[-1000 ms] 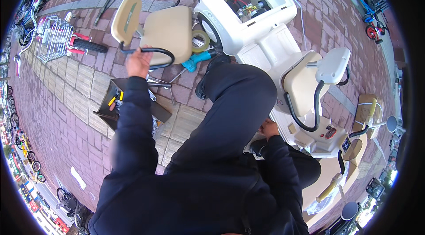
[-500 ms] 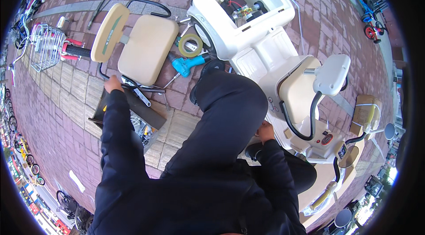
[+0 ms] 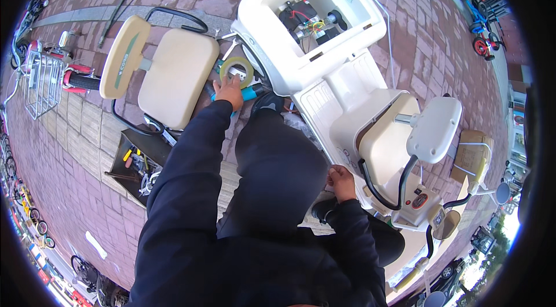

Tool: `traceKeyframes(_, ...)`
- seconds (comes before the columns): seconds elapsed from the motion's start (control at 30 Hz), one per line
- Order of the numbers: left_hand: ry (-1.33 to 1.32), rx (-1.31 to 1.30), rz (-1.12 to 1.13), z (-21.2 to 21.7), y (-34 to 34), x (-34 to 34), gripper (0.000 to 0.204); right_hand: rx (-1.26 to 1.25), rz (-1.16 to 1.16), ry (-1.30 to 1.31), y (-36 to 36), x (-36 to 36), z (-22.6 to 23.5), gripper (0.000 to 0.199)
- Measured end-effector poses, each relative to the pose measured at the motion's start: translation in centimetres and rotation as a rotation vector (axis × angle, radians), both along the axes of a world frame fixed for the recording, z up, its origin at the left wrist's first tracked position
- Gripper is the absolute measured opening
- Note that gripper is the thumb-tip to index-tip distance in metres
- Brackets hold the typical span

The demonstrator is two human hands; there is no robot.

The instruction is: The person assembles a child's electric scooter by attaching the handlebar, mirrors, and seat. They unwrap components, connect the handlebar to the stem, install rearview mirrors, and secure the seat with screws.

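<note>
My left hand [image 3: 229, 94] reaches forward with its fingers stretched out, over the near side of a yellowish roll of tape [image 3: 248, 71]. Beneath and beside that hand lies a teal power drill [image 3: 249, 93], partly covered by it. Beside my knee, near the scooter's side, my right hand [image 3: 342, 183] has its fingers closed; whatever they may hold is hidden. A white mobility scooter [image 3: 324, 94] stands on the right, its rear compartment uncovered, with wiring and a motor [image 3: 332, 18] inside. To the left a loose beige seat [image 3: 179, 79] with its backrest [image 3: 125, 57] lies on the ground.
An open dark toolbox [image 3: 128, 144] with screwdrivers and other tools sits at left. The scooter's front seat [image 3: 389, 139] and handlebar [image 3: 430, 237] rise on the right, near a cardboard box [image 3: 472, 155]. A bicycle basket [image 3: 44, 84] stands far left, on brick paving [image 3: 87, 185].
My left hand has left the loose seat's black armrest and moved right to the tape roll and drill. My right hand stays by my knee, now more visible.
</note>
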State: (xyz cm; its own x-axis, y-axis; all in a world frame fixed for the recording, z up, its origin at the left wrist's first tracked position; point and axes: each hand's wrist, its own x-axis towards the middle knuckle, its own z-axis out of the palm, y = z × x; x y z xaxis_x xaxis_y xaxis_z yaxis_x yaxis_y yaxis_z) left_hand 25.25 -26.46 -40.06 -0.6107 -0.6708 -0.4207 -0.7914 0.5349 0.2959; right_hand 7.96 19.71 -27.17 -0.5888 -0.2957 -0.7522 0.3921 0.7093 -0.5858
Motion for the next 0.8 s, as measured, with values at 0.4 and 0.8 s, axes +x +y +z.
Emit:
traceKeyframes(0.4,-0.375,-0.120,-0.436,0.8,3.2,2.9,0.037,0.143,0.196,0.016,-0.4,1.2,-2.6,0.019)
traceKeyframes(0.8,0.183,-0.124,-0.145,-4.4,-4.1,-5.0,0.026,0.038,0.764,0.340,2.3,1.5,-6.4,0.008)
